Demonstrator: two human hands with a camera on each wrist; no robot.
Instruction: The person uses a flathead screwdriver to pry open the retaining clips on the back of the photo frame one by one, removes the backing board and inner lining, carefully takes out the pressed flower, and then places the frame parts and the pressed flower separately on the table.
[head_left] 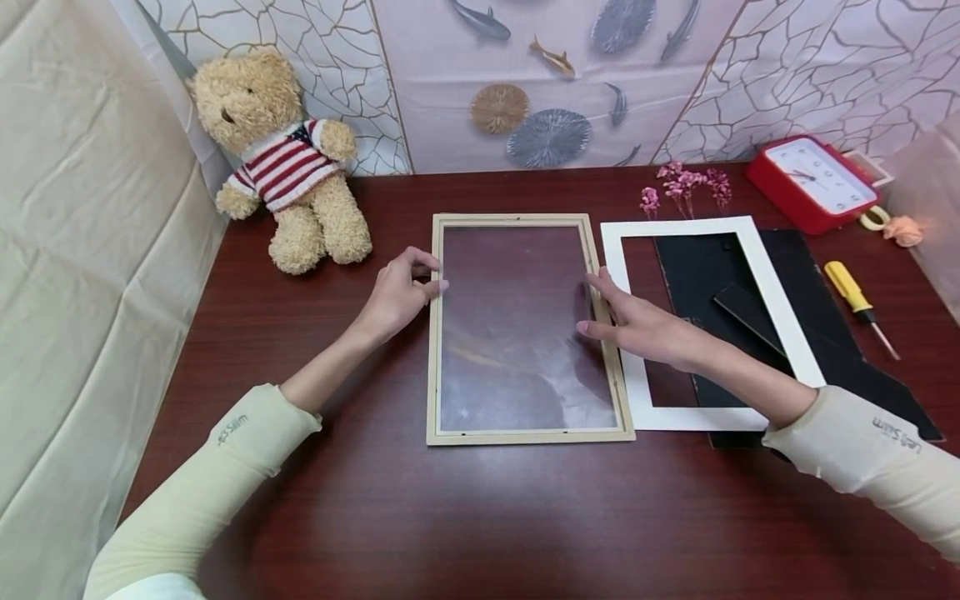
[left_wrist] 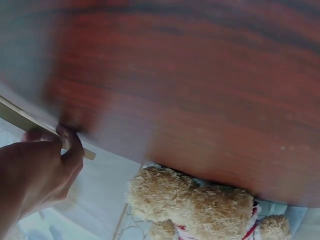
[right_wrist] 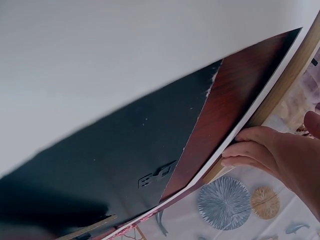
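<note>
A light wooden picture frame (head_left: 525,435) with a glass pane lies flat in the middle of the dark red table (head_left: 390,517). My left hand (head_left: 433,282) pinches the frame's left rail near its upper part; in the left wrist view the left hand (left_wrist: 59,142) curls its fingers on the frame's edge (left_wrist: 25,119). My right hand (head_left: 588,304) holds the right rail, thumb over the glass. Seen from the right wrist, the right hand (right_wrist: 274,136) has its fingers (right_wrist: 245,147) curled against the rail (right_wrist: 287,82).
A white mat board (head_left: 780,317) lies right of the frame on a black backing board (head_left: 825,308). Further right are a yellow screwdriver (head_left: 847,287), a red clock (head_left: 813,179) and pink dried flowers (head_left: 682,187). A teddy bear (head_left: 288,158) sits back left.
</note>
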